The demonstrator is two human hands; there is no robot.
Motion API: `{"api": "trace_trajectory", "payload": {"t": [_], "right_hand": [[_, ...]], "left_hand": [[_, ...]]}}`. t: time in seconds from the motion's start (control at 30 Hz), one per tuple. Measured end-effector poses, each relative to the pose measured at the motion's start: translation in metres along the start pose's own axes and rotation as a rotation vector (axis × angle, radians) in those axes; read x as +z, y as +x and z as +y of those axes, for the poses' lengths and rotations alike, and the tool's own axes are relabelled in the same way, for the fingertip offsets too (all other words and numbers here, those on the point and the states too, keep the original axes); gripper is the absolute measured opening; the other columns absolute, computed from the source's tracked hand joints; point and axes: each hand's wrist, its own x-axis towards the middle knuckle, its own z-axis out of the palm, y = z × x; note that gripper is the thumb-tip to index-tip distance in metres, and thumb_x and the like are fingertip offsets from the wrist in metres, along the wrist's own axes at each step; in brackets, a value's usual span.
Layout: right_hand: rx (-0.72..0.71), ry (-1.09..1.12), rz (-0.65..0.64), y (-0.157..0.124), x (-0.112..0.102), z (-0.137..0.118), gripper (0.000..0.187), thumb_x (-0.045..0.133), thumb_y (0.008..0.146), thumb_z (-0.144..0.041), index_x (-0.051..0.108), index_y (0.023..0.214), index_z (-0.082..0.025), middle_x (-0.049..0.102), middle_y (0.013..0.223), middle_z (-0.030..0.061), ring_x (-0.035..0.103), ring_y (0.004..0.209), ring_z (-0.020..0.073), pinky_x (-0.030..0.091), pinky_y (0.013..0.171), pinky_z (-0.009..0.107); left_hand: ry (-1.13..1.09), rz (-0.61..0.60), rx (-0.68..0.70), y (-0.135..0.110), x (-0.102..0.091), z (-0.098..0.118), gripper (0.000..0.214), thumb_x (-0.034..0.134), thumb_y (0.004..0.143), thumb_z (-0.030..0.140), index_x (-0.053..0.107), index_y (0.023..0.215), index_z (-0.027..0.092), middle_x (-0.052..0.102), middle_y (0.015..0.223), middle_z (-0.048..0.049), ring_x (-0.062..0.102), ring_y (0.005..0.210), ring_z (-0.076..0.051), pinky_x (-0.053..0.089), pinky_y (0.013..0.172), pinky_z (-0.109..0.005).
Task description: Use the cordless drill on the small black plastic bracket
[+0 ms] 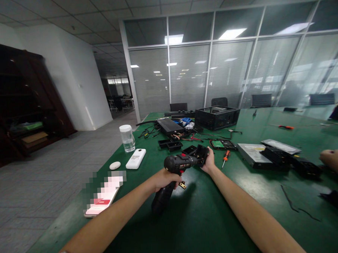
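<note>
Drill grip [164, 197] partly behind left hand [166, 179]

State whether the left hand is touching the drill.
Touching. The head view shows the left hand wrapped around the handle of the drill, thumb and fingers against it.

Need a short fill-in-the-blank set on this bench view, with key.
1. The power drill is gripped in the person's ____ hand.
2. The other hand holds a box-like part coloured ____.
3. The handle of the screwdriver nearest the hands is black and ____.
4. The clear jug has a lid coloured ____.

Missing words: left; black; orange; white.
</note>
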Motion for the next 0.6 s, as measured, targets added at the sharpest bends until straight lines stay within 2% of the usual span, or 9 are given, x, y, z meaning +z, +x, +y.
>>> {"api": "trace_trajectory", "payload": {"t": [0.6], "right_hand": [[0.02, 0.027, -0.002, -0.0039, 0.0039, -0.0013, 0.045, 0.035, 0.072, -0.055, 0.06, 0.073, -0.018, 0.064, 0.066, 0.0059, 0.059, 0.061, 0.0205, 0.046, 0.054, 0.033]], "left_hand": [[0.022, 0.011, -0.019, -0.001, 0.0013, 0.0025, 0.01, 0.054, 0.06, 0.019, 0.053, 0.064, 0.011, 0.051, 0.052, -0.0001, 0.047, 0.049, -0.011, 0.037, 0.052, -0.025]]}}
